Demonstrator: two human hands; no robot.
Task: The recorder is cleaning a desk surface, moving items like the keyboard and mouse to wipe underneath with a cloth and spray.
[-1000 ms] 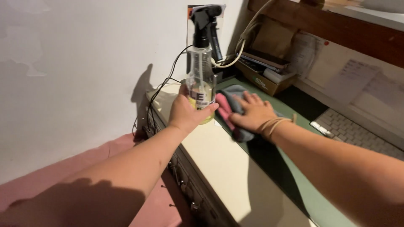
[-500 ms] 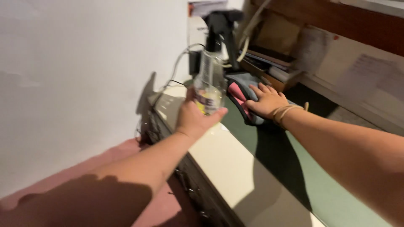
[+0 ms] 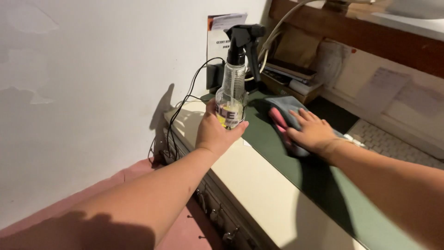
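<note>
- Head view, only view on hand. We see our left hand [image 3: 215, 132] wrapped around the lower body of a clear spray bottle [image 3: 231, 99], fingers curled shut on it, thumb tip showing at the near right side of the bottle.
- The bottle stands upright over the far left part of the desk; whether its base touches the top we cannot tell, since the hand covers it. It holds a little yellowish liquid at the bottom, and its black trigger head [image 3: 244, 34] points right.
- Our right hand [image 3: 313, 132] lies flat, palm down, fingers spread and extended, pressing on a grey and pink cloth [image 3: 280, 109]. It grips nothing; it rests on the cloth.
- The cloth sits on the green desk mat [image 3: 296, 171], just right of the bottle, apart from it.
- The cream desk top [image 3: 249, 185] runs along the near left side of the mat.
- Black cables [image 3: 185, 104] hang down the white wall [image 3: 92, 92] at the far left, behind the bottle.
- A pale keyboard [image 3: 397, 148] lies to the right of our right hand, near it.
- A cardboard tray of papers [image 3: 289, 83] sits at the far end, beyond the cloth, under a wooden shelf [image 3: 360, 34].
- Pink floor [image 3: 138, 185] shows at near left, below the desk.
</note>
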